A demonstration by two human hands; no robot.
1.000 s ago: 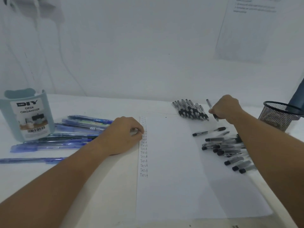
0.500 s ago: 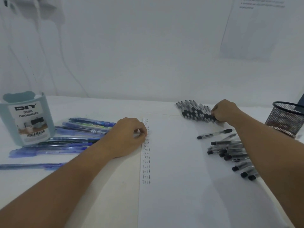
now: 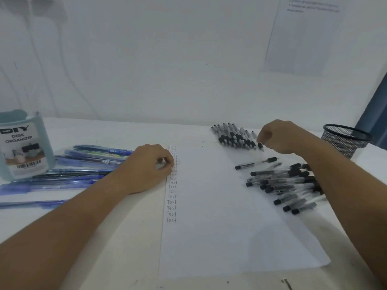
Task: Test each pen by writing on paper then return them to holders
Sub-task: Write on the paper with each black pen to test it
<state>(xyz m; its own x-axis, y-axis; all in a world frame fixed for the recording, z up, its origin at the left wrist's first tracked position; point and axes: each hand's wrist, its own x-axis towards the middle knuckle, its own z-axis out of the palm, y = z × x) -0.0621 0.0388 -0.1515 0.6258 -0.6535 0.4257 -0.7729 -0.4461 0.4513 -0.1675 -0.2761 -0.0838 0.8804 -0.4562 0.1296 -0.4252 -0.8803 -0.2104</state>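
Observation:
A white paper sheet lies in front of me with a column of "Test" words down its left edge. My left hand rests on that edge with loosely curled fingers and holds no pen. At the back a neat row of black pens lies on the table. My right hand hovers at the row's right end. Its fingertips are just above the last pen, which lies flat. A loose heap of black pens lies under my right forearm. One single pen lies apart from it.
A pale blue desk organizer stands at the far left, with several blue pens beside it. A black mesh pen cup stands at the far right. The wall is close behind the table.
My right hand carried a black pen to the right end of the back row and laid it down there. Its fingers have since loosened above it. My left hand stayed on the paper's edge.

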